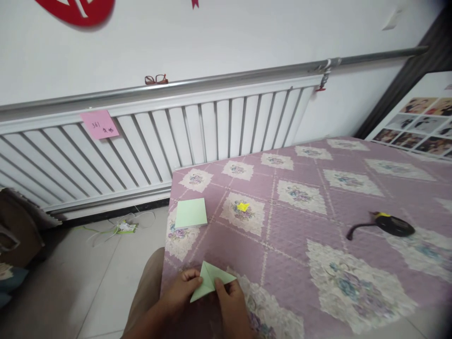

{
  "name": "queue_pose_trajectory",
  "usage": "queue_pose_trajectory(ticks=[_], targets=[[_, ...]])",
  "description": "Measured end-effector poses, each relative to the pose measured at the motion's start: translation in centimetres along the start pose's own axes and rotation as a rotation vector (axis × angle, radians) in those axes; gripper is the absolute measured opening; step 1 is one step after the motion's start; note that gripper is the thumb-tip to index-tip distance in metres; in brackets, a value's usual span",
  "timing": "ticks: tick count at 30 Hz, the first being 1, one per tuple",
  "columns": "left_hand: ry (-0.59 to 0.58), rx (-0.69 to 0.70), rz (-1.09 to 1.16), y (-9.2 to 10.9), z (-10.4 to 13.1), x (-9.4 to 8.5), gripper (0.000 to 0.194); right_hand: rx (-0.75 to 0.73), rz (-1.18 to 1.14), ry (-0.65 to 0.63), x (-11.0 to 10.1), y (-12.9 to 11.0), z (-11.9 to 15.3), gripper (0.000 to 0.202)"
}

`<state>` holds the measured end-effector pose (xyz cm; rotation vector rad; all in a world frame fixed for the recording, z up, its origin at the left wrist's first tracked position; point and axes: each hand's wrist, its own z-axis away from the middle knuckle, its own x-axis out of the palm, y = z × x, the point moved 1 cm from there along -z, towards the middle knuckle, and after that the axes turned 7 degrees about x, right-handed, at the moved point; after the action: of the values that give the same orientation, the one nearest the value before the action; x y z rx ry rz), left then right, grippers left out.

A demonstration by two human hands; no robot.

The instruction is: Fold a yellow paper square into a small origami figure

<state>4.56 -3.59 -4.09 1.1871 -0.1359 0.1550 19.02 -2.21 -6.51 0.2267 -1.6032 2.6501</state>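
A light green sheet of paper [208, 275], folded into a triangular shape with a crease down its middle, is held just over the near left part of the table. My left hand [184, 286] pinches its left edge between thumb and fingers. On the right side, my right hand [231, 296] grips the paper with the thumb lying on top near the centre crease. A pad of green square paper [191, 213] lies beyond my hands, by the table's left edge. To the right of that pad sits a small yellow folded paper piece [243, 206].
A purple floral cloth [247, 254] covers the table. At the right lies a black object with a curved stem [393, 225]. Behind the table runs a white radiator [212, 127] bearing a pink note [100, 124]. Glasses [156, 79] rest on the pipe. A photo board [420, 113] stands far right.
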Motion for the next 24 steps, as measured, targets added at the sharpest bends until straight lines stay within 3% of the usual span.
queue_pose_trajectory(ticks=[5,15,24], targets=[[-0.038,0.044,-0.002,0.2,0.3,0.2,0.041,-0.017,0.072,0.057,0.1,-0.2,0.0,0.031],[-0.087,0.103,0.04,-0.4,0.3,0.0,0.041,-0.043,0.091,-0.046,0.8,-1.2,0.3,0.026],[0.159,0.187,-0.152,-1.6,-0.4,-0.5,0.034,-0.007,0.096,-0.113,1.8,-2.2,1.4,0.034]])
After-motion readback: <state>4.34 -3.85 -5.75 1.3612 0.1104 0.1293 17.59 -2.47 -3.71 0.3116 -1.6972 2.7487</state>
